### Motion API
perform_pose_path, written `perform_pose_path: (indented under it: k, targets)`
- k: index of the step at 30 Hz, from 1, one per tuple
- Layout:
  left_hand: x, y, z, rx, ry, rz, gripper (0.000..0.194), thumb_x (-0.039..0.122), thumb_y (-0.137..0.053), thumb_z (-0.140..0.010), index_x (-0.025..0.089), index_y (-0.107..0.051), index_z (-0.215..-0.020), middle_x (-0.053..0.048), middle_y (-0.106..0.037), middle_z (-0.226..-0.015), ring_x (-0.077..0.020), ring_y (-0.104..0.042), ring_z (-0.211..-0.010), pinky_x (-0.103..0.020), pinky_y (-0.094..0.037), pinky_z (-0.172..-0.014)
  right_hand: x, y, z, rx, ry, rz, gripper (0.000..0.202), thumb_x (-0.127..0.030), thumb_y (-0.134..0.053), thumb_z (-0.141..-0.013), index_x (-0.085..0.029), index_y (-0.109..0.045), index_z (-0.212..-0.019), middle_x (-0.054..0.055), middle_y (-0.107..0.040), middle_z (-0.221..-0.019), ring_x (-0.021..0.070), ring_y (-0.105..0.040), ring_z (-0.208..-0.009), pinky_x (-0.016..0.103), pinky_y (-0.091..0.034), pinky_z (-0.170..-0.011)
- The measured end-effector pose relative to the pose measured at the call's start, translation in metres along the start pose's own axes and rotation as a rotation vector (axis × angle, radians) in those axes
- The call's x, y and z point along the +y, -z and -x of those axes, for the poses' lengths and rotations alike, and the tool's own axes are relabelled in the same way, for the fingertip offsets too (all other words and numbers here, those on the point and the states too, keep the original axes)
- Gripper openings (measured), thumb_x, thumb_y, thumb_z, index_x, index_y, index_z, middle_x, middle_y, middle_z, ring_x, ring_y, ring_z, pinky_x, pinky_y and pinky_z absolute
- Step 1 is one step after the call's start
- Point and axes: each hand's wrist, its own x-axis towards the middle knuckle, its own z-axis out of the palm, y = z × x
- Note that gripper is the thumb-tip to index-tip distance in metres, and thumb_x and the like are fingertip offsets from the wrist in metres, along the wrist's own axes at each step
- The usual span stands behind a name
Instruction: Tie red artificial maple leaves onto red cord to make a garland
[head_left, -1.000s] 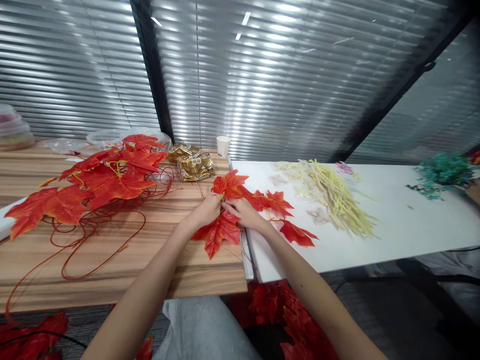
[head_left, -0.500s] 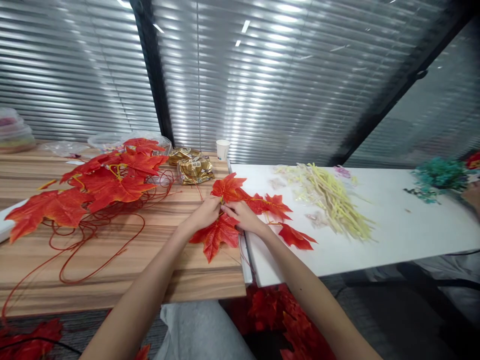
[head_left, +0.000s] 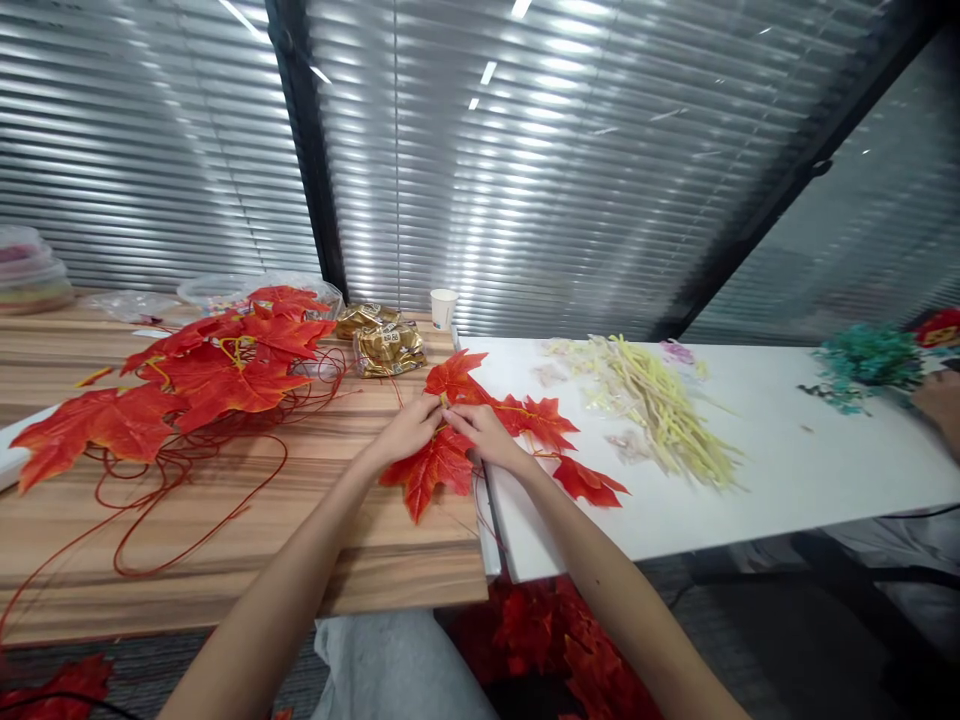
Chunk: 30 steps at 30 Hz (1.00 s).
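My left fingers [head_left: 429, 406] and right fingers [head_left: 459, 412] meet, pinching the yellow stem [head_left: 443, 400] of the red leaf spray [head_left: 433, 476]; the exact grip is partly hidden. I'd best hold firm on the left and make small, gentle moves with the right, creasing no leaf. From the wooden worktop [head_left: 420, 565], its pointed, glossy leaves spread rightward onto the white worktop [head_left: 652, 520].
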Motion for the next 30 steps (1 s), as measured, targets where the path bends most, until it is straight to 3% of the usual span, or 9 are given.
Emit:
perform_pose_path:
  k: [9,13,19,23,30]
  targets:
    - [0.007,0.0,0.003,0.067,-0.036,0.15,0.02,0.025,-0.033,-0.083,0.016,-0.052,-0.081,-0.003,-0.058,-0.083,-0.0159,-0.053,-0.079,-0.028,-0.04,-0.073,0.001,0.001,-0.001,0.056,-0.025,-0.057,0.033,-0.036,-0.033,-0.087,-0.015,-0.045,-0.064,0.0,-0.047,-0.061,0.0105,-0.04,-0.056,0.022,-0.032,-0.054]
    - [0.007,-0.001,0.002,0.151,-0.041,0.197,0.022,0.027,-0.035,-0.084,0.016,-0.052,-0.091,-0.005,-0.059,-0.088,-0.016,-0.053,-0.082,-0.028,-0.04,-0.075,0.0,0.001,-0.001,0.093,-0.032,-0.046,0.034,-0.037,-0.033,-0.087,-0.015,-0.046,-0.065,0.001,-0.049,-0.064,0.011,-0.041,-0.058,0.022,-0.033,-0.055]
    - [0.011,0.001,0.003,0.198,-0.051,0.111,0.027,0.034,-0.033,-0.086,0.015,-0.051,-0.079,-0.002,-0.057,-0.075,-0.0146,-0.052,-0.07,-0.026,-0.038,-0.066,-0.002,0.001,-0.001,0.093,-0.001,0.022,0.034,-0.034,-0.035,-0.087,-0.016,-0.042,-0.059,-0.002,-0.042,-0.056,0.009,-0.037,-0.052,0.021,-0.03,-0.054]
    - [0.01,0.001,0.004,0.195,-0.051,0.08,0.026,0.034,-0.034,-0.086,0.016,-0.049,-0.073,-0.001,-0.055,-0.07,-0.0138,-0.05,-0.067,-0.025,-0.037,-0.063,-0.002,-0.001,0.0,0.078,0.014,0.048,0.033,-0.032,-0.035,-0.087,-0.015,-0.044,-0.06,-0.002,-0.045,-0.059,0.0092,-0.039,-0.054,0.02,-0.031,-0.056]
    - [0.008,0.0,0.004,0.165,-0.06,0.088,0.022,0.031,-0.035,-0.085,0.016,-0.049,-0.075,0.0,-0.056,-0.071,-0.0134,-0.051,-0.067,-0.024,-0.038,-0.063,0.001,-0.002,-0.001,0.085,0.02,0.136,0.029,-0.026,-0.038,-0.085,-0.015,-0.048,-0.06,-0.002,-0.045,-0.056,0.0091,-0.038,-0.051,0.02,-0.029,-0.053]
